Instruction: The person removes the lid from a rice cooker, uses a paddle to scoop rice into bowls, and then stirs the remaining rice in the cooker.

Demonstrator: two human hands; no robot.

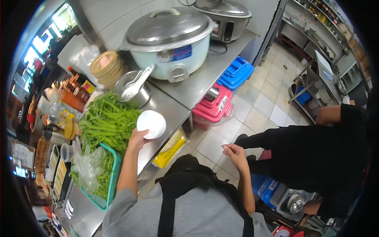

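Note:
My left hand [139, 139] holds a small stack of white bowls [152, 124] by the rim, over the front edge of the steel counter. Leafy green vegetables [108, 118] lie right beside it, partly in a green basket [114, 177] with a clear plastic bag [87, 168] on top. My right hand [236, 155] is raised over the tiled floor with its fingers curled together; whether anything small is between them cannot be made out. Behind the bowls stands a metal pot [136, 93] with white ladles [138, 85] in it.
A large rice cooker [169, 47] and a second cooker [227, 23] stand on the steel counter [169, 102]. Pink [211, 104] and blue [237, 73] lidded bins are beside it. Another person [312, 152] in black is close on the right.

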